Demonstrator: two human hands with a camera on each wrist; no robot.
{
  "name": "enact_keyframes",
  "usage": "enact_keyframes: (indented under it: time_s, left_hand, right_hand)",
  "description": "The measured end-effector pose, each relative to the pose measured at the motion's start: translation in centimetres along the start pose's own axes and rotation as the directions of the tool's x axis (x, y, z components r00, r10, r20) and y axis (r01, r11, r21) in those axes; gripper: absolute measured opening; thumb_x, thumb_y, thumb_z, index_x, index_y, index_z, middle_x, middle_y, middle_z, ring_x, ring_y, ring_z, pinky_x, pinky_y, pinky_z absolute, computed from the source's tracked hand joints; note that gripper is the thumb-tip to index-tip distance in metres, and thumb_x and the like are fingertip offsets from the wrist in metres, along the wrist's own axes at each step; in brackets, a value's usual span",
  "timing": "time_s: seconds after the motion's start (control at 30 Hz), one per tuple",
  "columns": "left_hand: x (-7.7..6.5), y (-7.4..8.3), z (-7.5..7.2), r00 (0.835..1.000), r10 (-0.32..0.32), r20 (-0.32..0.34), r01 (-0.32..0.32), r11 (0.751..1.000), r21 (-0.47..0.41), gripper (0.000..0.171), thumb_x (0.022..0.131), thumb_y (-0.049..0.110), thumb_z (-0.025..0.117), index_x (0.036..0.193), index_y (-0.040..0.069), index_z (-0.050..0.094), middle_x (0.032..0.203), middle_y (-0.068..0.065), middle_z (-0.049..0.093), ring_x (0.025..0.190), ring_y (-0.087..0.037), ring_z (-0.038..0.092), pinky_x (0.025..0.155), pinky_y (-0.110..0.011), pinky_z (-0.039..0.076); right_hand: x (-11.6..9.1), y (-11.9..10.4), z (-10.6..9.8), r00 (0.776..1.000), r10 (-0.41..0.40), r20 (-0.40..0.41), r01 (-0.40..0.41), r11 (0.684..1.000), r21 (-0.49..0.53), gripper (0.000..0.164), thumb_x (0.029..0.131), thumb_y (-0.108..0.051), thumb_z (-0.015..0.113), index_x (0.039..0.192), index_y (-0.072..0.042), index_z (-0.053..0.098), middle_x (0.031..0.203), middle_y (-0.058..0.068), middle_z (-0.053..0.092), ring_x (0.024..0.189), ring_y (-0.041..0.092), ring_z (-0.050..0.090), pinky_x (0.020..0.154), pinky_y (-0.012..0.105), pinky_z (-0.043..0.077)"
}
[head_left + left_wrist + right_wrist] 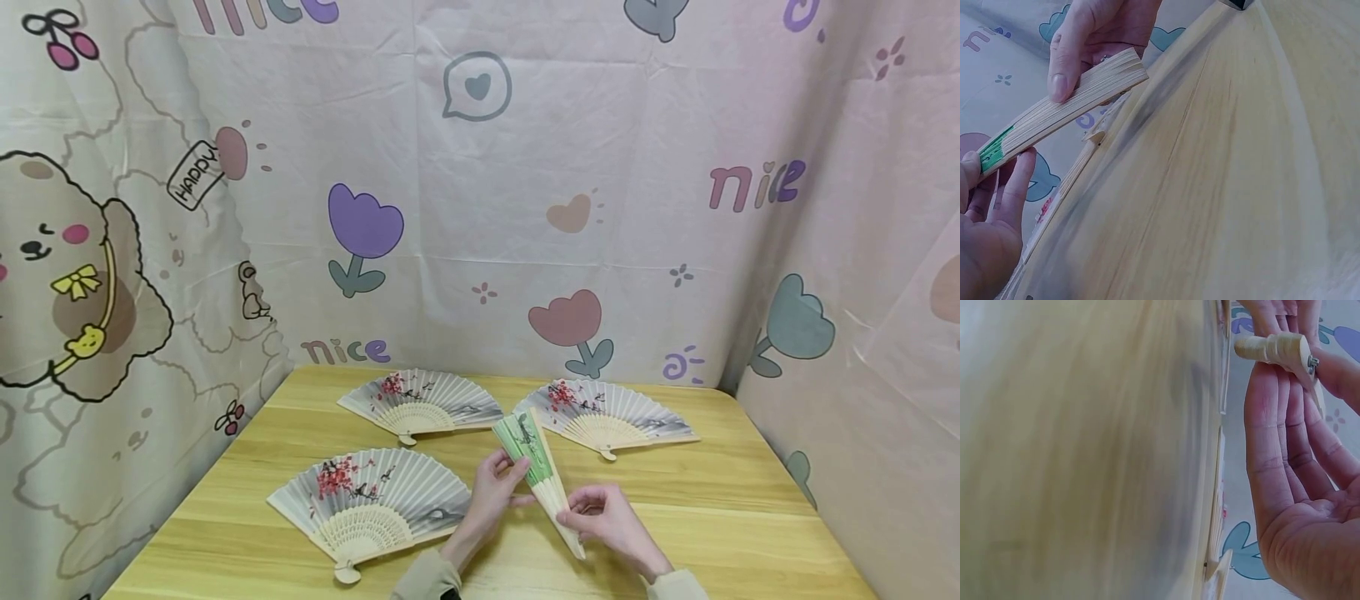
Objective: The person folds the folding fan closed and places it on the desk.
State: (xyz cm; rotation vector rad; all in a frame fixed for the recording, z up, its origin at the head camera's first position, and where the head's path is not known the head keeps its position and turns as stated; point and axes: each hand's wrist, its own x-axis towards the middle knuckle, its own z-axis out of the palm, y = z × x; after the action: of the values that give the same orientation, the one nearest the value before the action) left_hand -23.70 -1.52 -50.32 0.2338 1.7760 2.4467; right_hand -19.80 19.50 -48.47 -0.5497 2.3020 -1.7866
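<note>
A nearly closed green folding fan (537,467) is held slanted above the table between both hands. My left hand (491,496) pinches its green upper part between thumb and fingers. Lower down, my right hand (611,521) grips the pale wooden ribs. In the left wrist view the ribs (1079,100) lie stacked together, with the right thumb (1060,84) pressed on them. The right wrist view shows the fan's rounded pivot end (1279,350) with a small metal rivet, resting across the fingers of the right hand (1291,462).
Three spread fans with red blossoms lie on the wooden table (712,533): a front left fan (375,496), a back left fan (423,400) and a back right fan (607,412). Printed curtain cloth (480,183) hangs behind and at both sides.
</note>
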Motion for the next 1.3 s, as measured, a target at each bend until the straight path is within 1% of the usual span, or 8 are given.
enact_keyframes:
  time_s: [0.1,0.23,0.33,0.57,0.73,0.87,1.13,1.3]
  left_hand:
    - [0.02,0.08,0.00,1.000,-0.008,-0.004,0.008,1.000,-0.003,0.043,0.100,0.018,0.064,0.129,-0.011,0.053,0.112,-0.010,0.068,0.089,-0.015,0.070,0.076,-0.037,0.069]
    - [0.08,0.22,0.01,1.000,-0.017,-0.010,0.016,1.000,-0.005,0.043,0.099,0.019,0.066,0.127,-0.011,0.053,0.112,-0.010,0.066,0.091,-0.014,0.069,0.079,-0.040,0.069]
    - [0.09,0.32,0.02,1.000,-0.017,-0.016,0.017,1.000,-0.001,0.042,0.098,0.019,0.066,0.126,-0.010,0.053,0.111,-0.011,0.066,0.091,-0.013,0.068,0.080,-0.041,0.069]
    - [0.03,0.25,-0.08,1.000,-0.011,-0.014,0.011,1.000,0.000,0.041,0.098,0.014,0.065,0.128,-0.012,0.052,0.111,-0.012,0.064,0.090,-0.015,0.068,0.081,-0.040,0.068]
    - [0.07,0.14,-0.13,1.000,-0.006,-0.029,0.006,1.000,0.010,0.042,0.097,0.013,0.066,0.128,-0.012,0.052,0.114,-0.015,0.064,0.089,-0.014,0.069,0.079,-0.039,0.069]
    - [0.13,0.06,-0.18,0.999,-0.010,-0.036,0.010,1.000,0.004,0.042,0.097,0.012,0.067,0.128,-0.011,0.052,0.114,-0.015,0.067,0.089,-0.016,0.071,0.077,-0.038,0.069]
    - [0.15,0.03,-0.26,0.999,-0.008,-0.031,0.007,1.000,-0.011,0.042,0.097,0.012,0.067,0.129,-0.009,0.052,0.106,-0.012,0.074,0.088,-0.015,0.073,0.075,-0.038,0.069]
    - [0.14,0.03,-0.29,1.000,-0.008,-0.026,0.008,1.000,-0.018,0.041,0.096,0.012,0.068,0.127,-0.010,0.053,0.099,-0.008,0.075,0.083,-0.015,0.073,0.073,-0.038,0.069]
  right_hand:
    - [0.01,-0.01,0.00,1.000,0.006,0.007,-0.005,1.000,-0.010,0.027,0.087,-0.006,0.074,0.098,0.017,0.066,0.084,0.016,0.071,0.064,0.003,0.061,0.055,0.019,0.062]
    - [0.03,0.00,0.03,1.000,0.014,-0.012,-0.015,0.998,-0.057,0.024,0.086,-0.007,0.075,0.097,0.014,0.069,0.085,0.016,0.071,0.066,0.003,0.061,0.055,0.020,0.062]
    - [0.06,0.00,0.03,0.999,0.024,-0.021,-0.025,0.997,-0.070,0.024,0.086,-0.008,0.076,0.098,0.012,0.071,0.086,0.016,0.071,0.067,0.003,0.061,0.056,0.020,0.062]
    - [0.00,0.02,0.02,1.000,0.024,-0.004,-0.024,0.998,-0.057,0.025,0.086,-0.008,0.076,0.099,0.013,0.071,0.087,0.018,0.073,0.067,0.003,0.062,0.056,0.020,0.062]
    - [-0.01,0.13,-0.01,1.000,0.022,0.010,-0.022,0.999,-0.047,0.025,0.086,-0.007,0.076,0.098,0.014,0.071,0.087,0.019,0.074,0.066,0.002,0.062,0.056,0.017,0.062]
    - [-0.04,0.15,-0.01,1.000,0.020,0.024,-0.019,0.999,-0.046,0.026,0.087,-0.007,0.075,0.099,0.015,0.071,0.087,0.020,0.074,0.066,0.001,0.062,0.056,0.015,0.060]
    - [-0.19,-0.02,0.20,0.997,0.040,0.064,-0.041,0.999,0.008,0.025,0.087,-0.007,0.075,0.098,0.015,0.071,0.081,0.008,0.074,0.065,0.001,0.061,0.056,0.013,0.059]
    - [-0.17,0.09,0.21,0.996,0.040,0.084,-0.040,0.999,-0.004,0.022,0.088,-0.007,0.074,0.096,0.014,0.071,0.082,0.009,0.073,0.067,0.001,0.061,0.056,0.014,0.059]
